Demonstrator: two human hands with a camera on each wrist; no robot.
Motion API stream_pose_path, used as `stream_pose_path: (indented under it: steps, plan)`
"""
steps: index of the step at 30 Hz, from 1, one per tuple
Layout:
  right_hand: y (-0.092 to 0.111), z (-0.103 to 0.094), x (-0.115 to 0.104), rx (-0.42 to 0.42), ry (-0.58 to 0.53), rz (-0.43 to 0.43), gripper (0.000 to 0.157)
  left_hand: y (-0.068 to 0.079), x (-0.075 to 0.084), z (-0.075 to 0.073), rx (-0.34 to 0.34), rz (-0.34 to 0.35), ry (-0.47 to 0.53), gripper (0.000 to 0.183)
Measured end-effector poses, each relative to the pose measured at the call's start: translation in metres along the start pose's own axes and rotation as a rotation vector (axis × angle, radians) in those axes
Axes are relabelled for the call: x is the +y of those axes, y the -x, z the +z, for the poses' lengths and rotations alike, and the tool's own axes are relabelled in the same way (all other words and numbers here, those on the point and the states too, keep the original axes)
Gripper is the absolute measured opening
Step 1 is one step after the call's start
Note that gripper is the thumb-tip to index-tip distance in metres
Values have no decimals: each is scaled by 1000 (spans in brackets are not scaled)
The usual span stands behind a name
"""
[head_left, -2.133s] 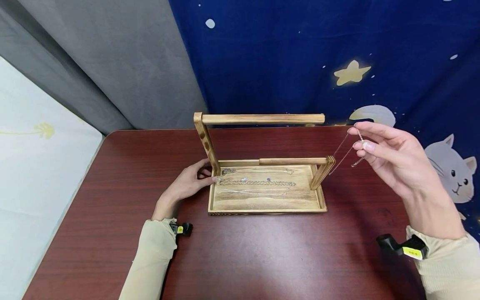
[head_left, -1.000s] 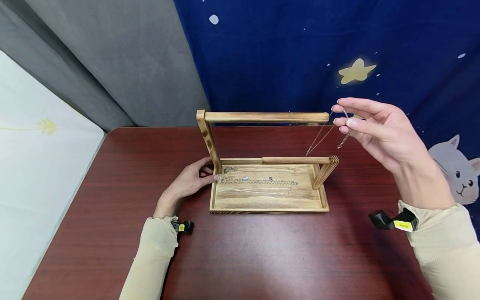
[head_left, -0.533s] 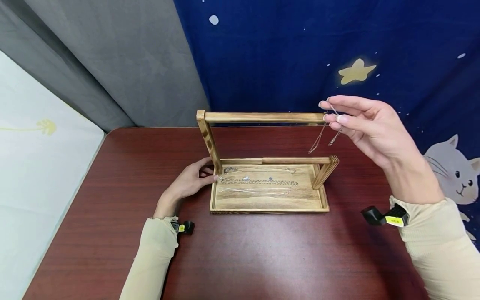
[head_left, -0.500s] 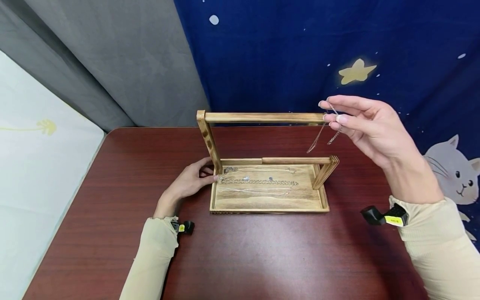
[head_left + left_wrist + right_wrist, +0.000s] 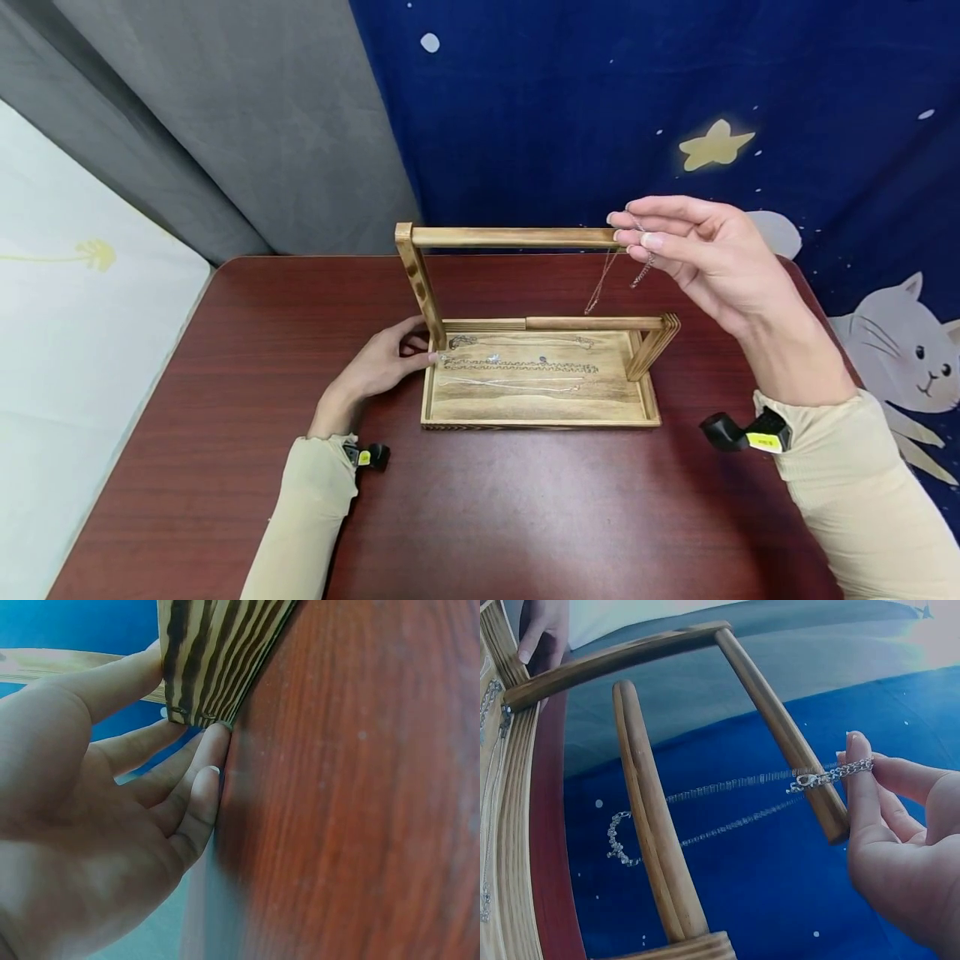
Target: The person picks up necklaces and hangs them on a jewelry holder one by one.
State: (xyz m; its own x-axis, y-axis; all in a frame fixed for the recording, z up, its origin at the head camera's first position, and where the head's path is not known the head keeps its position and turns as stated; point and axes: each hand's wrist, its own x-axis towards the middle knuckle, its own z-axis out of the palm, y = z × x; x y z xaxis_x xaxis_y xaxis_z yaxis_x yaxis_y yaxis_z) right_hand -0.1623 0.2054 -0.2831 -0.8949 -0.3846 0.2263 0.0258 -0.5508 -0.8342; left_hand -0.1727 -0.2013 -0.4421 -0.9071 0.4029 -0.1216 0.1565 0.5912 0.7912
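A wooden jewelry stand (image 5: pixel 540 425) has a tray base, a tall left post and an upper bar (image 5: pixel 510 237) with a free right end. My left hand (image 5: pixel 381 360) grips the tray's left end near the post, the thumb on one side and fingers on the other in the left wrist view. Between thumb and fingers, my right hand (image 5: pixel 712 258) pinches a thin silver necklace (image 5: pixel 597 292) by its clasp end, at the bar's free end. The necklace's loop hangs below the upper bar; its clasp (image 5: pixel 807 780) lies across the bar in the right wrist view.
Several chains (image 5: pixel 517 367) lie stretched out in the tray. A lower bar (image 5: pixel 592 322) on a short right post (image 5: pixel 651 350) runs along the tray's back. The stand sits on a dark red table (image 5: pixel 525 508), with a blue star-patterned curtain (image 5: pixel 540 108) behind.
My right hand has risen and moved left, carrying the necklace from right of the stand to the upper bar's free end. The left hand has stayed on the stand.
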Motion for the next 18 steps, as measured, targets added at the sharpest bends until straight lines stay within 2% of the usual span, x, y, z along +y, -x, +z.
stream_pose_path:
  steps: [6, 15, 18]
  plan:
    - [0, 5, 1, 5, 35, 0, 33, -2, -2, 1, 7, 2, -8, 64]
    - [-3, 14, 4, -21, 24, -2, 34, -4, -1, 0, 0, -22, -2, 66]
    - [-5, 18, 6, -6, 80, -7, 35, -4, -1, 1, -2, -25, -6, 65]
